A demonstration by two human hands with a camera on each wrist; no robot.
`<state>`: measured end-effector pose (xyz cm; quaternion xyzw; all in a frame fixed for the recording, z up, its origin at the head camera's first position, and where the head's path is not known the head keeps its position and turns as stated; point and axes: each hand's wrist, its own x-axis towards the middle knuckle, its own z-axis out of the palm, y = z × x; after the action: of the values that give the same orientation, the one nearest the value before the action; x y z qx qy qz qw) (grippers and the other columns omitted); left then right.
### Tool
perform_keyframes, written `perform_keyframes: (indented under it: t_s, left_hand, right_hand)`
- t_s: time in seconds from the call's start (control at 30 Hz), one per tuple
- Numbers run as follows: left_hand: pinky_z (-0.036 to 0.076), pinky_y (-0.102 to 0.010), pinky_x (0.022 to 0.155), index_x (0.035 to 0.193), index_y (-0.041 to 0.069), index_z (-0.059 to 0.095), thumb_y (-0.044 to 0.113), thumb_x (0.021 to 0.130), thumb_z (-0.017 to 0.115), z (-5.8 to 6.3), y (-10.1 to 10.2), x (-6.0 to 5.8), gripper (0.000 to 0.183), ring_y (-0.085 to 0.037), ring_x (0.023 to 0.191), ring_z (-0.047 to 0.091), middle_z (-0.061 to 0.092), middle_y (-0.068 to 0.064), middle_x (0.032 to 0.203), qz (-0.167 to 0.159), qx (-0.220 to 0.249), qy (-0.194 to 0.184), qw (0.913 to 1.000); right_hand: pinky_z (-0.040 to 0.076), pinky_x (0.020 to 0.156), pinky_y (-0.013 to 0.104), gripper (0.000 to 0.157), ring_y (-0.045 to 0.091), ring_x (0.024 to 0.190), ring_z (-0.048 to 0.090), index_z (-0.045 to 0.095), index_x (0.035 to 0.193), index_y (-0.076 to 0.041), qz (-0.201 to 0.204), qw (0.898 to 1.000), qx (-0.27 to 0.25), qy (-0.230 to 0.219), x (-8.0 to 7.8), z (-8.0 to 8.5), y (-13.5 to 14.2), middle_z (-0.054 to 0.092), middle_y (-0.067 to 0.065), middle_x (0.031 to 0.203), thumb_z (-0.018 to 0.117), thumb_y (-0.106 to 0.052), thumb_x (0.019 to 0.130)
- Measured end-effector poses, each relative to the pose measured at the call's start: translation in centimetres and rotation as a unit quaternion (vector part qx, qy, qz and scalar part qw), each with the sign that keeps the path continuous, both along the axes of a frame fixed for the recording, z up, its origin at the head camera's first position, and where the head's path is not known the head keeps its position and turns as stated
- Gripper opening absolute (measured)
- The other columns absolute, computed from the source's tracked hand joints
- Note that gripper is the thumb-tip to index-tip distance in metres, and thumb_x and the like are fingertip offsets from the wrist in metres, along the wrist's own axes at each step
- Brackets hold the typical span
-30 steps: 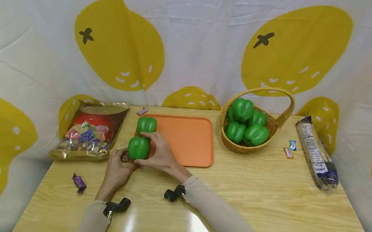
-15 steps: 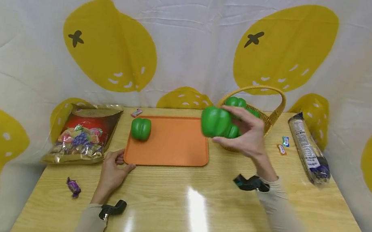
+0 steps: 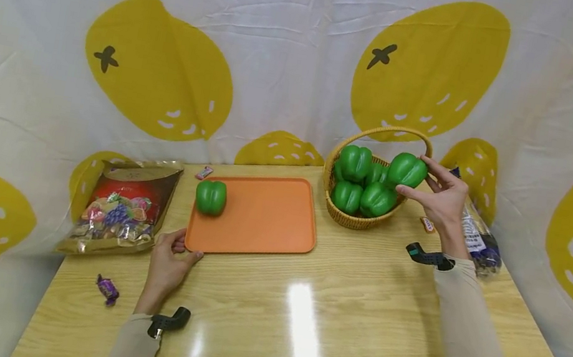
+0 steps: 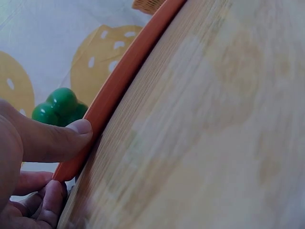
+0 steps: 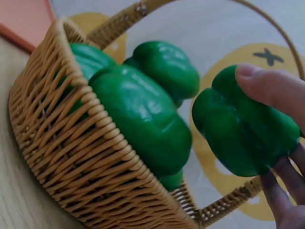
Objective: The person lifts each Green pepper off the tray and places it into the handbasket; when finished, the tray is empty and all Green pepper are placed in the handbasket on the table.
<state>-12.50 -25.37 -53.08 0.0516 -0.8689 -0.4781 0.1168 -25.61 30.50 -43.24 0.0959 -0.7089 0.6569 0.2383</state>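
Observation:
A green bell pepper (image 5: pixel 243 124) is held between the thumb and fingers of my right hand (image 3: pixel 442 198), above the right side of the wicker basket (image 3: pixel 341 215). Several other green peppers (image 5: pixel 138 114) fill that basket under its arched handle. On the orange tray (image 3: pixel 262 219), a single green pepper (image 3: pixel 210 197) stands near the left end. My left hand (image 3: pixel 167 269) pinches the tray's near left corner. In the left wrist view its thumb (image 4: pixel 71 138) lies on the rim, with the other fingers curled at the corner.
A bag of fruit sweets (image 3: pixel 125 205) lies left of the tray. A purple wrapped candy (image 3: pixel 106 290) sits nearer me, and a small candy (image 3: pixel 204 172) behind the tray. Right of the basket are an orange-wrapped candy (image 3: pixel 427 225) and a long package (image 3: pixel 476 235), partly behind my right hand.
My right hand has lifted a pepper from the tray's left end and carried it rightward to the basket. My left hand has stayed at the tray's corner.

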Motion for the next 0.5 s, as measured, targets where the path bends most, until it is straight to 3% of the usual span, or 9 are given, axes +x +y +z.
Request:
perform_keyframes:
  t_s: [0.27,0.37,0.5]
  left_hand:
    - [0.043,-0.020,0.081,0.133,-0.008,0.053,0.006,0.074,0.084,-0.3,0.0,-0.1,0.068,-0.027,0.094,0.054,0.053,-0.019,0.113,0.000,0.009,0.004,1.0000]
    - [0.042,-0.019,0.081,0.134,-0.007,0.053,0.007,0.075,0.084,-0.2,-0.1,-0.1,0.068,-0.025,0.094,0.054,0.053,-0.018,0.113,0.003,0.008,0.003,1.0000]
    - [0.041,-0.019,0.081,0.135,-0.006,0.053,0.009,0.076,0.084,-0.1,-0.1,0.0,0.068,-0.024,0.095,0.054,0.053,-0.017,0.114,0.001,0.004,0.000,1.0000]
  right_hand:
    - [0.045,0.105,0.031,0.069,0.020,0.122,0.057,0.060,0.132,0.004,-0.004,0.999,0.039,-0.024,0.5,0.5,-0.9,0.059,0.017,0.134,0.085,0.008,0.068]
    - [0.045,0.105,0.032,0.068,0.022,0.122,0.057,0.062,0.132,-0.002,-0.035,0.997,0.070,-0.024,0.8,0.6,-1.6,0.060,0.016,0.133,0.086,0.005,0.068]
    - [0.045,0.105,0.033,0.071,0.022,0.120,0.056,0.065,0.131,-0.011,-0.099,0.987,0.125,-0.019,0.2,-0.9,-1.9,0.061,0.014,0.130,0.090,0.000,0.065]
